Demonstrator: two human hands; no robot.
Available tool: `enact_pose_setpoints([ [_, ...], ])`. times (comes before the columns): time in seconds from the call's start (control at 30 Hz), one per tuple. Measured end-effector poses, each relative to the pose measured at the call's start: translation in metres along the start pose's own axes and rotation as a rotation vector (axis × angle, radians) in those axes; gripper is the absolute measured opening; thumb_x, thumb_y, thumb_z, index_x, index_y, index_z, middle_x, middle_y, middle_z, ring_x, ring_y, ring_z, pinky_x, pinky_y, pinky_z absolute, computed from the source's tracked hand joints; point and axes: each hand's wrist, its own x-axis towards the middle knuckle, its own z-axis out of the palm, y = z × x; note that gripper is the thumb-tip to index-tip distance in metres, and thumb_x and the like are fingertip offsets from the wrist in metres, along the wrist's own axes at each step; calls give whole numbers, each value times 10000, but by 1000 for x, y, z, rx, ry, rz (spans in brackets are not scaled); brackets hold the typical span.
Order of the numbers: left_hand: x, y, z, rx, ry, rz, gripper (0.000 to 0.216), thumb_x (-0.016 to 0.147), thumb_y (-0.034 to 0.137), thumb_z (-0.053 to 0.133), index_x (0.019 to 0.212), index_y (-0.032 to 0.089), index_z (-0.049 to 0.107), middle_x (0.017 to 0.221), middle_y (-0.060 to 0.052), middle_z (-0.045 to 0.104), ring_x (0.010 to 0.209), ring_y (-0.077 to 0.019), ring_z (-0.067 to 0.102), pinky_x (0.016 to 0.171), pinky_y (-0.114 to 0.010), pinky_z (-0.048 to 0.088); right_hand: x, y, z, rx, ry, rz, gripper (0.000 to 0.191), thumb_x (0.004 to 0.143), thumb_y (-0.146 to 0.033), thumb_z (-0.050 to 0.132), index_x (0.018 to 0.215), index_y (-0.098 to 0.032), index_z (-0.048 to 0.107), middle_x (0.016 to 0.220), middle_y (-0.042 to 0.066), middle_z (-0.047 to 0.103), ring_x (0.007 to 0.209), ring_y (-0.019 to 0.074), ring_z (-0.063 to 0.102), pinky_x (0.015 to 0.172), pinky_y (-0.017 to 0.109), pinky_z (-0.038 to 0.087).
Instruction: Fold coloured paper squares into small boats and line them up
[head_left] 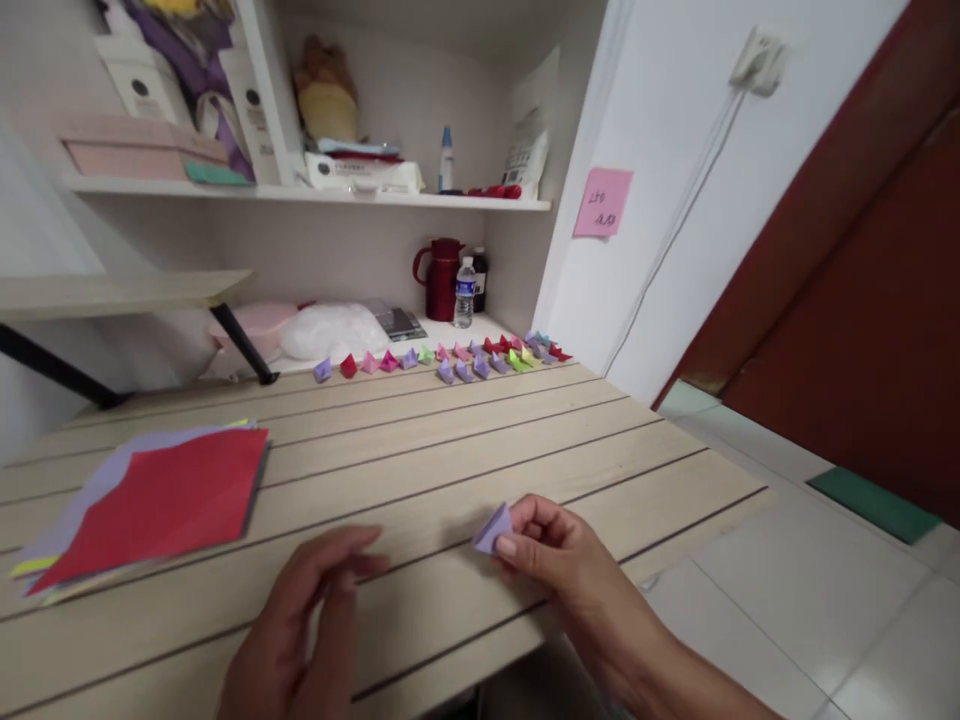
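Observation:
Between the thumb and fingers of my right hand [559,550] is a small piece of folded lilac paper [493,530], triangular in outline, held just over the table near its front edge. My left hand [300,610] hovers to the left of it, fingers curved and apart from the thumb, with nothing in them. Along the back of the slatted wooden table [405,460] stand several small folded paper pieces [465,370] in lilac, red, pink and green. My right fingers hide part of the held paper.
A stack of coloured paper sheets [187,500], red on top, lies at the left. A raised stand [127,290] with black legs is behind it. Further back are a dark red jug [442,285], a water bottle [464,295] and a white plastic bag [334,330].

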Motion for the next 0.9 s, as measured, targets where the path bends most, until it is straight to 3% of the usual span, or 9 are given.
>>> enact_pose_setpoints([
  [0.13,70,10,46,-392,-121,-350,314,806,329,652,1103,227,658,1078,-56,715,1058,-231,656,926,-358,487,46,-22,16,205,-82,93,345,559,-300,904,740,-167,642,700,-5,658,619,106,566,593,212,422],
  [0.2,97,5,70,-771,-202,-560,333,768,272,714,1088,196,659,1083,-79,712,1014,-225,675,923,-365,498,69,-28,24,236,-90,82,362,535,-298,909,725,-164,632,687,-8,657,618,104,573,580,208,412],
  [0.23,108,2,80,-815,-216,-586,312,796,290,693,1084,177,654,1061,-94,715,961,-219,691,893,-370,517,82,-31,28,247,-89,74,366,529,-299,909,719,-162,627,679,-9,658,617,103,577,577,208,409],
  [0.4,136,-12,115,-890,-196,-598,297,956,356,487,1089,127,621,1018,-142,719,835,-172,698,821,-336,553,142,-31,42,295,-76,61,373,521,-297,890,709,-158,600,635,5,668,587,102,585,552,201,395],
  [0.53,138,-23,125,-913,-118,-583,318,916,421,569,1047,140,640,963,-115,719,871,-171,694,808,-300,557,170,-18,44,329,-83,98,362,539,-292,878,698,-161,581,609,4,664,569,101,584,517,185,360],
  [0.63,137,-31,129,-934,-109,-537,419,787,495,717,1035,159,674,980,-103,726,893,-191,688,787,-303,560,173,-10,39,339,-107,121,350,559,-292,879,708,-153,593,614,16,672,578,103,584,532,188,369],
  [0.73,135,-36,134,-946,-119,-497,493,655,545,803,951,161,722,868,-71,736,796,-169,675,727,-265,547,168,-9,35,344,-126,110,335,583,-290,876,727,-152,606,643,17,680,602,107,585,567,199,388],
  [0.9,132,-43,138,-941,-145,-486,360,659,439,831,872,161,748,716,-32,718,664,-133,623,687,-242,512,160,-9,32,309,-165,76,318,623,-298,868,735,-149,611,633,6,654,608,111,567,624,226,402],
])
